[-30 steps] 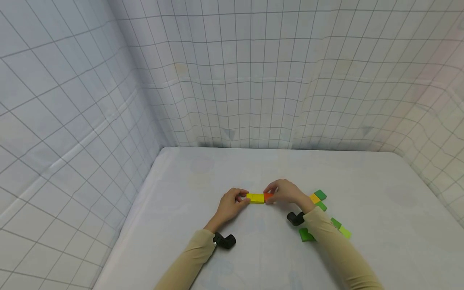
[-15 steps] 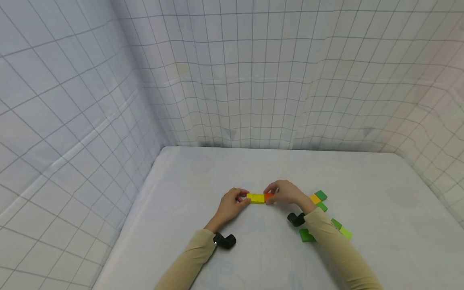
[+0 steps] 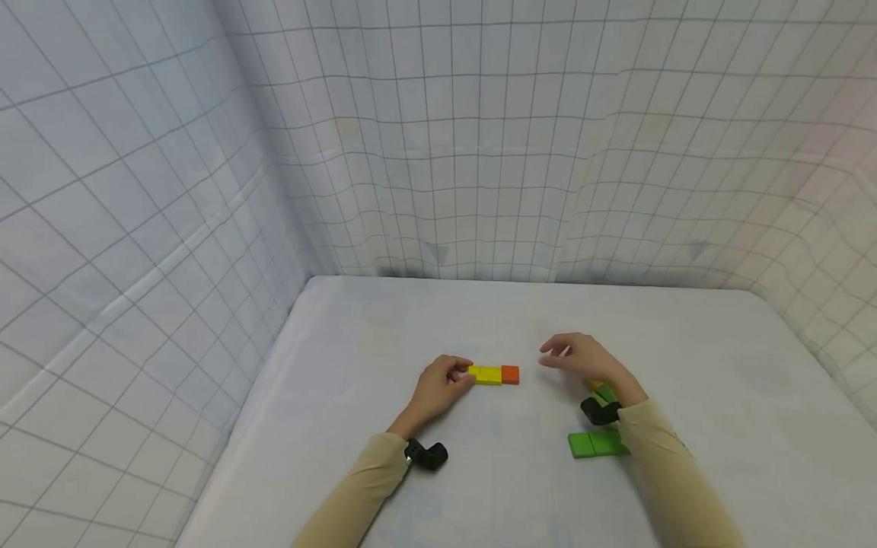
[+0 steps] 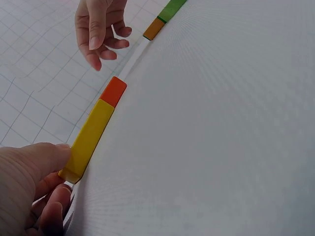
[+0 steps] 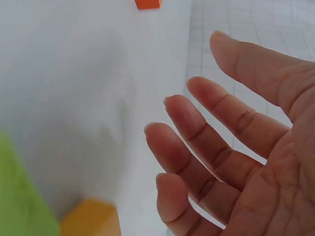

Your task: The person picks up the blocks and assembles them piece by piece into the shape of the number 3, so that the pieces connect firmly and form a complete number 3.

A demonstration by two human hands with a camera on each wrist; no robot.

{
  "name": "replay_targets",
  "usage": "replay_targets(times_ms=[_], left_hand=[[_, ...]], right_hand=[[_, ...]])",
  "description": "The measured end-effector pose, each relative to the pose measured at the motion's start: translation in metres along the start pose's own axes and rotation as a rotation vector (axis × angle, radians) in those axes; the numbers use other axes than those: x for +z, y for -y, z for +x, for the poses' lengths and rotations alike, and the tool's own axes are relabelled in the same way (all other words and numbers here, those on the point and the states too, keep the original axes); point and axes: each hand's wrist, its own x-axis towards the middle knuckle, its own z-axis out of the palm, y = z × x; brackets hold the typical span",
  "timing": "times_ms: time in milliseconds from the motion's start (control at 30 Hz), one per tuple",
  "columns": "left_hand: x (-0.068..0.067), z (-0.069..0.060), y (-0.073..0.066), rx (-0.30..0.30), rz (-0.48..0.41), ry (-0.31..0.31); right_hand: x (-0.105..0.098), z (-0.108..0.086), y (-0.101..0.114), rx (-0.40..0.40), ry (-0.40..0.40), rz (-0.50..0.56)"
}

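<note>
In the head view, two yellow tiles (image 3: pixel 489 375) lie in a row on the white table, an orange-red tile (image 3: pixel 510 374) touching their right end. My left hand (image 3: pixel 436 386) pinches the left end of this row between thumb and fingers. The left wrist view shows its thumb on the yellow piece (image 4: pixel 91 140). My right hand (image 3: pixel 582 356) is off to the right above the table, fingers loosely bent, holding nothing. In the right wrist view, its palm and spread fingers show, apart from the orange-red tile (image 5: pixel 147 4).
Green tiles (image 3: pixel 597 444) lie in a row below the right hand. Under the right wrist, an orange tile (image 3: pixel 596 385) and more green pieces are partly hidden by the arm. White grid-patterned curtains (image 3: pixel 438 152) stand behind the table and at its sides.
My right hand has let go of the orange-red tile and moved right, uncovering it. The left hand stays at the yellow tiles. The right sleeve now covers more of the green and orange tiles.
</note>
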Motion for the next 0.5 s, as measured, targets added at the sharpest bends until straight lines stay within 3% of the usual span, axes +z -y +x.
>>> replay_targets(times_ms=[300, 500], left_hand=[[0.000, 0.001, -0.003, -0.018, 0.019, -0.013], [0.000, 0.002, -0.003, -0.028, 0.020, -0.006]], right_hand=[[-0.028, -0.034, -0.025, 0.068, -0.047, -0.024], [-0.038, -0.052, -0.034, 0.181, -0.051, -0.121]])
